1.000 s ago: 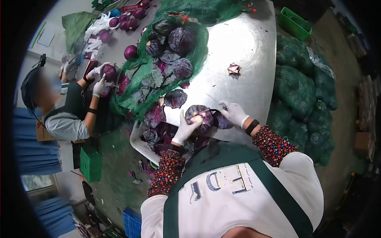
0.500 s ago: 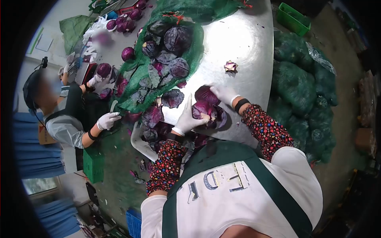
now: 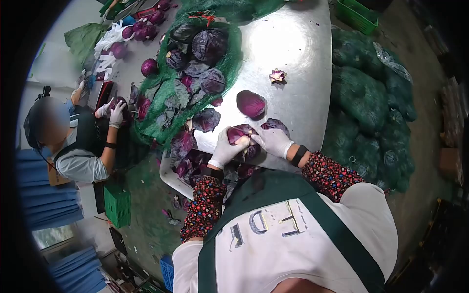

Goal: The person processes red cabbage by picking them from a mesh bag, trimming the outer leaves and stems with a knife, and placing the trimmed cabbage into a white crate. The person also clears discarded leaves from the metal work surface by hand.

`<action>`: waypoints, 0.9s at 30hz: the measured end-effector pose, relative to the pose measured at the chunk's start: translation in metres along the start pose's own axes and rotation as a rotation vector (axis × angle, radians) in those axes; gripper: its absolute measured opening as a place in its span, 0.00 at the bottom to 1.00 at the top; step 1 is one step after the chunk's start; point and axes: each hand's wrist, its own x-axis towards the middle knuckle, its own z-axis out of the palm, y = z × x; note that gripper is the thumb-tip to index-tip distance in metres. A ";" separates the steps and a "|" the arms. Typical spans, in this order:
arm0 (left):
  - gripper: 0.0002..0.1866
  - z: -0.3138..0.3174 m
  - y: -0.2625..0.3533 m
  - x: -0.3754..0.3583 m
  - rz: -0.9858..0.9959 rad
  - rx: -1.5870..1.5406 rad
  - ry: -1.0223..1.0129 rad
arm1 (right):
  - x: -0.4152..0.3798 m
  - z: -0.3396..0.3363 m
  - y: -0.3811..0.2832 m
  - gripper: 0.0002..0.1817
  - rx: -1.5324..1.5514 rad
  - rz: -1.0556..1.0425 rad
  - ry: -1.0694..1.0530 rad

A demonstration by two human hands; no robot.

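Note:
A purple cabbage (image 3: 250,150) is held between both hands near the front edge of the metal table (image 3: 293,107). My left hand (image 3: 226,149), in a white glove, is wrapped round its left side. The gloved fingers of my right hand (image 3: 274,141) grip its upper right side. Just beyond the hands lies a loose purple leaf (image 3: 251,104); another dark leaf (image 3: 276,126) is partly behind my right hand. Farther back sits a cut stump piece (image 3: 277,76). An open green net (image 3: 232,58) with dark cabbages (image 3: 209,46) lies to the left.
A white crate (image 3: 172,177) with leaves stands below the table edge. Across the table, a co-worker (image 3: 80,141) handles a cabbage. Filled green net sacks (image 3: 364,95) are stacked at the right, near a green basket (image 3: 356,17).
The loose leaf now lies apart on the table. My right hand has moved down onto the cabbage beside my left hand. The co-worker's hands have come together at a cabbage.

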 end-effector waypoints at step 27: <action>0.55 -0.018 0.017 -0.040 -0.343 0.090 0.288 | 0.005 0.036 -0.016 0.29 0.293 0.019 0.101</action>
